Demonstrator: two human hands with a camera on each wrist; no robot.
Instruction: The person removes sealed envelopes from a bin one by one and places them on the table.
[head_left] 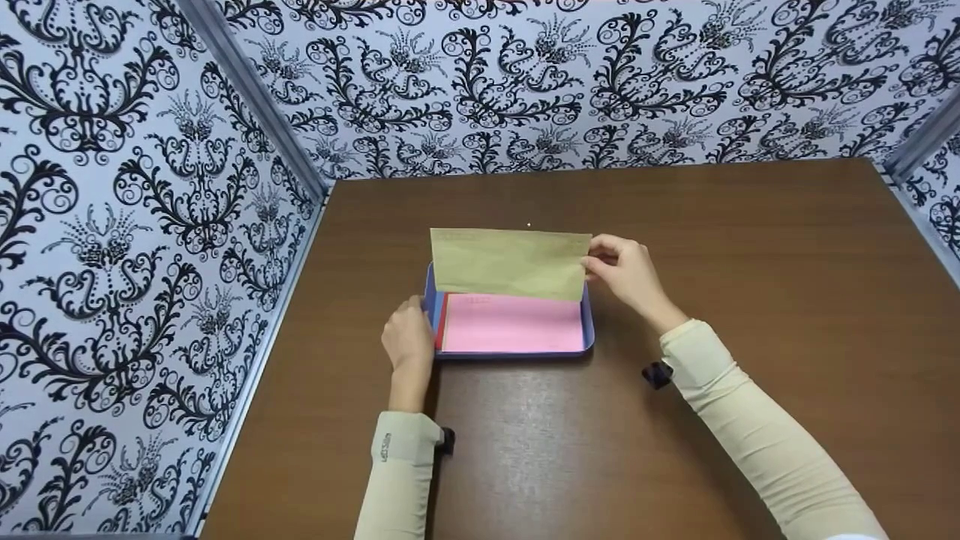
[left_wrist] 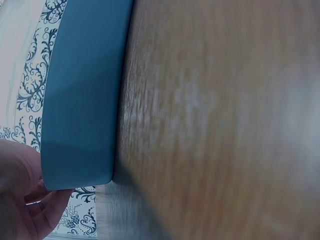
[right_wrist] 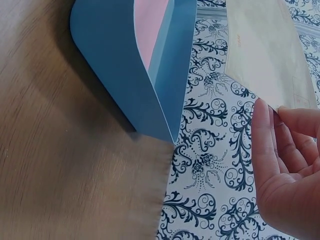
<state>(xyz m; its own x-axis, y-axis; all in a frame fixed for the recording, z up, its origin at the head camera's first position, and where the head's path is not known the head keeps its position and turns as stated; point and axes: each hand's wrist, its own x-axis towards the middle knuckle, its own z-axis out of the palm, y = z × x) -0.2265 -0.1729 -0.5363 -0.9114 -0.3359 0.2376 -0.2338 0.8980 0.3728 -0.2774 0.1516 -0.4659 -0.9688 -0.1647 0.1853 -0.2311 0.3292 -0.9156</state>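
Between the thumb and fingers of my right hand [head_left: 628,271] is the right edge of a tan paper envelope [head_left: 510,262]. The envelope stands tilted up over the back part of a shallow blue tray [head_left: 517,356]. Inside the tray, a pink envelope [head_left: 517,326] lies on top, with a red edge [head_left: 440,334] showing along its left side. My left hand [head_left: 409,334] grips the tray's left wall. The left wrist view shows this hand [left_wrist: 25,195] at the tray's corner, fingers behind the wall. In the right wrist view, the fingertips pinch the envelope's edge [right_wrist: 270,60], apart from the tray.
The tray sits on a brown wooden table [head_left: 720,240]. Patterned panels [head_left: 525,90] rise behind the table and along its left side. A small white speck [head_left: 529,224] lies behind the tan envelope. Each sleeve carries a small black device at the wrist.
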